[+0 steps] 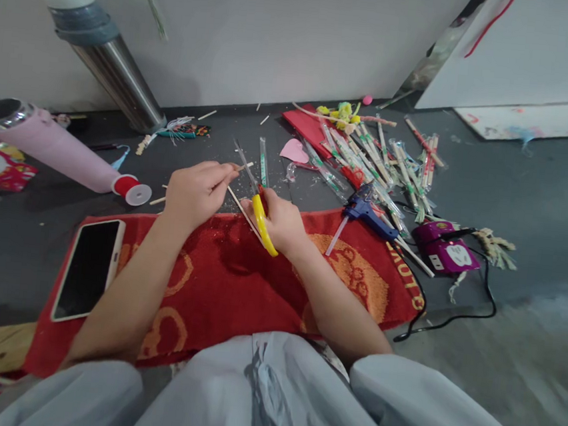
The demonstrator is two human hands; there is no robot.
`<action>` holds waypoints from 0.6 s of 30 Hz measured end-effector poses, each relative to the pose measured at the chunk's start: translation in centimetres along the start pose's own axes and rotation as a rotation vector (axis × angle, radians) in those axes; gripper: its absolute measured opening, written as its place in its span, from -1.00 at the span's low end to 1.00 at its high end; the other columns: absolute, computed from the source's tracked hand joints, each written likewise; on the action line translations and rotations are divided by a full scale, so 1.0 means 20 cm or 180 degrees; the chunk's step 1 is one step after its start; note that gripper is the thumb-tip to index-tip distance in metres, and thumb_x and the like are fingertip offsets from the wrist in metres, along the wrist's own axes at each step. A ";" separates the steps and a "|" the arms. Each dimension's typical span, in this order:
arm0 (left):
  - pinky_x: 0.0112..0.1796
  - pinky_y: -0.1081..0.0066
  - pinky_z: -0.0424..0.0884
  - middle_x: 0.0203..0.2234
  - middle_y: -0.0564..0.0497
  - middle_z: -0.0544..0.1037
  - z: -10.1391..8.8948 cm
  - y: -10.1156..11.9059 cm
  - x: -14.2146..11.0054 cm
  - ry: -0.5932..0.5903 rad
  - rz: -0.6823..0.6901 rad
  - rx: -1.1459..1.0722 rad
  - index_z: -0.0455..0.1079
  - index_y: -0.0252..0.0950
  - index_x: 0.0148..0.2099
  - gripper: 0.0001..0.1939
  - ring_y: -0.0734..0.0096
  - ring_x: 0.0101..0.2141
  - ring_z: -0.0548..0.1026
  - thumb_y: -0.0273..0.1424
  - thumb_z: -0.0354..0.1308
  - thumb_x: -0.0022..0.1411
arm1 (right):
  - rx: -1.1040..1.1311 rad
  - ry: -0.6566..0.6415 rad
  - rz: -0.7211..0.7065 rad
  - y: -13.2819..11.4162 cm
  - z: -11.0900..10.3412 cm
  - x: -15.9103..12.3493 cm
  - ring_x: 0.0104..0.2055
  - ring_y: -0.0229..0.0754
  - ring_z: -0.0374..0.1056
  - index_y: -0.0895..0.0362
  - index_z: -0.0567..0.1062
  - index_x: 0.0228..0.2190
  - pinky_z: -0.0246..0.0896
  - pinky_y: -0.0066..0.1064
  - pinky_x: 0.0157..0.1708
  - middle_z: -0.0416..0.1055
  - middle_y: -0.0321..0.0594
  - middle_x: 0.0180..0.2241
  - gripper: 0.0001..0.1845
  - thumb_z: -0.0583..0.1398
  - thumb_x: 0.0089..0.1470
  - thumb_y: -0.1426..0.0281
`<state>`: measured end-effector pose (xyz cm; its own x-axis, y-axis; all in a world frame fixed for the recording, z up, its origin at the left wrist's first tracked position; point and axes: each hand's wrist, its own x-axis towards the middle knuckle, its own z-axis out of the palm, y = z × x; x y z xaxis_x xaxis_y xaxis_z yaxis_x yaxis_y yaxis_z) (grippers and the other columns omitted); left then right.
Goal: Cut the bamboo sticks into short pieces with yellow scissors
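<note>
While the left hand [198, 191] pinches a stick [247, 166], the right hand [280, 223] grips yellow-handled scissors [262, 219] over the far edge of a red towel [241, 286].

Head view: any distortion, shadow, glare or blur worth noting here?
Head view: wide-angle stretch likely, as the steel flask near the left edge appears to lean outward; head view: rather dim light, with a soft shadow on the red towel below the left hand and right hand; head view: mild streaks of shine on the flask, lettering on the wrapped sticks too small to read.
</note>
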<state>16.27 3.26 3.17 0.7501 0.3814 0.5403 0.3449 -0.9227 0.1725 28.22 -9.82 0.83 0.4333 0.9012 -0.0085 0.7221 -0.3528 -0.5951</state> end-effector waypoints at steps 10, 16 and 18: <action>-0.25 0.43 0.46 -0.30 -0.01 0.63 0.01 0.00 0.02 -0.0005 -0.0097 -0.0448 0.43 -0.25 -0.46 -0.67 0.37 -0.24 0.57 -0.31 -0.03 0.30 | 0.0095 0.0584 -0.0493 0.06 0.04 0.01 -0.18 -0.03 0.35 0.19 0.27 -0.15 0.19 -0.25 -0.16 0.42 0.00 -0.23 -0.33 -0.07 0.11 -0.17; -0.24 0.45 0.45 -0.25 -0.01 0.63 0.01 0.00 0.01 -0.0120 0.0054 -0.0342 0.44 -0.25 -0.42 -0.67 0.37 -0.21 0.57 -0.33 -0.07 0.32 | 0.0024 0.0531 -0.0465 0.06 0.03 0.02 -0.16 -0.03 0.34 0.21 0.27 -0.15 0.18 -0.24 -0.13 0.40 0.03 -0.20 -0.31 -0.07 0.12 -0.18; -0.25 0.45 0.44 -0.24 -0.01 0.62 0.01 0.00 0.01 -0.0152 0.0076 -0.0240 0.45 -0.25 -0.37 -0.68 0.36 -0.20 0.57 -0.33 -0.08 0.32 | 0.0017 0.0475 -0.0374 0.05 0.03 0.02 -0.16 -0.03 0.35 0.21 0.28 -0.14 0.18 -0.25 -0.14 0.41 0.03 -0.20 -0.33 -0.08 0.14 -0.16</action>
<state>16.48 3.36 3.03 0.7843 0.3598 0.5055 0.2845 -0.9325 0.2223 28.81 -9.71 -0.31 0.4216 0.8887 0.1804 0.7698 -0.2456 -0.5892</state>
